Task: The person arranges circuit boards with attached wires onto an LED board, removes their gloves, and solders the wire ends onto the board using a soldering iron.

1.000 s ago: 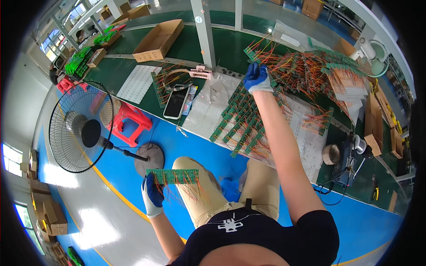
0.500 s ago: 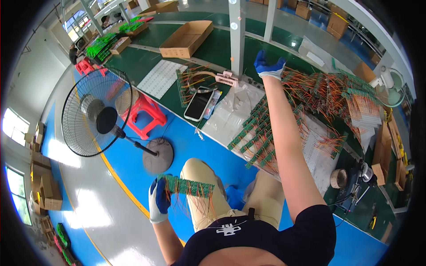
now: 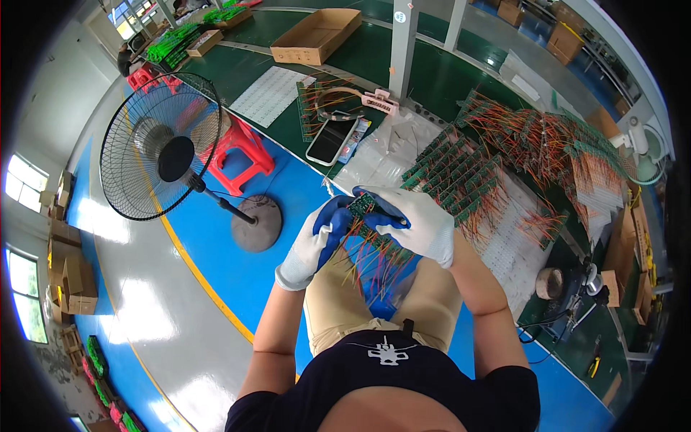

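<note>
The green circuit boards with orange wires (image 3: 368, 229) are between your two hands, held above your lap and just in front of the edge of the green surface (image 3: 425, 79). Your left hand (image 3: 317, 241), in a white glove with blue palm, has its grip closed around the left side of the bundle, with the fingers (image 3: 332, 219) curled under it. Your right hand (image 3: 417, 223), gloved in the same way, has its grip pinching the top of the same boards from the right side, so both hands touch the bundle and almost touch each other. The thin wires hang down from the boards over your beige trousers (image 3: 338, 309). On the surface, just beyond your right hand, many more boards of the same kind (image 3: 453, 173) lie in rows, and further to the right there is a big heap of them with orange wires (image 3: 547, 137). A phone (image 3: 331, 140) lies on the surface, a little away from your hands to the upper left, near a printed sheet of paper (image 3: 272, 93) and an open cardboard box (image 3: 315, 34). On the blue floor to your left a standing fan (image 3: 162, 147) stands beside a red plastic stool (image 3: 241, 147).
</note>
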A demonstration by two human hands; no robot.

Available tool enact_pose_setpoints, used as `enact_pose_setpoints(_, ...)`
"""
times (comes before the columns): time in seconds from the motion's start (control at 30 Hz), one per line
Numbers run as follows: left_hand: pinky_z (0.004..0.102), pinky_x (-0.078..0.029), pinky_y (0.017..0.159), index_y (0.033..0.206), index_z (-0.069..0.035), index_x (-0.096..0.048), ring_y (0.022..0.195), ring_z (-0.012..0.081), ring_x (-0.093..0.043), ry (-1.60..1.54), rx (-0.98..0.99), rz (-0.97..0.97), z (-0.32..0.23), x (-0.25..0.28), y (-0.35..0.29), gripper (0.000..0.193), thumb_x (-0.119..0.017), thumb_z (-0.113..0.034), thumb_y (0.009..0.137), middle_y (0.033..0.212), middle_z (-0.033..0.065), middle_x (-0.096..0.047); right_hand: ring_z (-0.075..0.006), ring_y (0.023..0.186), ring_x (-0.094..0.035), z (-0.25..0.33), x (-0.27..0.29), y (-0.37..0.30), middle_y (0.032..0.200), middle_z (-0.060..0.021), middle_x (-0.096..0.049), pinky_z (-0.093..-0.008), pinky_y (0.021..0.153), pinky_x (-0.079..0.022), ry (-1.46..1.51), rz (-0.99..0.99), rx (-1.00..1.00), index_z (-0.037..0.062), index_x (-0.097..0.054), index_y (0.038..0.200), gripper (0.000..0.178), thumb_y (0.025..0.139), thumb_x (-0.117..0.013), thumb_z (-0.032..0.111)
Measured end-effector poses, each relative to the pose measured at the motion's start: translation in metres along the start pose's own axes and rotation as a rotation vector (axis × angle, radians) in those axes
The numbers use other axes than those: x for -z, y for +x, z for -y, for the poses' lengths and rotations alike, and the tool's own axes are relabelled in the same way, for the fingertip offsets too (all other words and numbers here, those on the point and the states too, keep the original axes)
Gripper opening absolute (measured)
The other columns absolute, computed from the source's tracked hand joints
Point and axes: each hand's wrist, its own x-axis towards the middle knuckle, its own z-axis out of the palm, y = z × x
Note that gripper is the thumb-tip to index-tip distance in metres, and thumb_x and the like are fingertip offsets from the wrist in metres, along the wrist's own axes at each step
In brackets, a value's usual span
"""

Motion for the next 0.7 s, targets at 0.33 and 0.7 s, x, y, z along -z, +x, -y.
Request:
enact_pose_setpoints(0.33,0.0244,-0.043,0.08,0.111,0.007,-0.05,0.085,0.0084,-0.048,0.304,0.056,0.044,0.001,-0.018,0.004,0.032,-0.054,0.002,0.08,0.092,0.0053,-0.057,-0.0324,0.077,-0.061,-0.003,0.002,-0.028,0.09,-0.0162,-0.062,-0.0357,0.066,-0.048,-0.034,-0.132,-0.15,0.0043,-0.057,0.108,0.035,0.077,-0.068,0.015)
enact_pose_setpoints(0.7,0.0243,-0.047,0.076,0.113,0.004,-0.052,0.085,0.011,-0.056,-0.171,0.219,0.138,0.004,-0.015,0.004,0.037,-0.061,-0.019,0.086,0.097,0.0078,-0.061,-0.027,0.066,-0.057,-0.003,0.016,-0.04,0.081,-0.0173,-0.062,-0.0322,0.062,-0.045,0.069,-0.255,-0.168,0.0015,-0.062,0.103,0.024,0.081,-0.061,0.013)
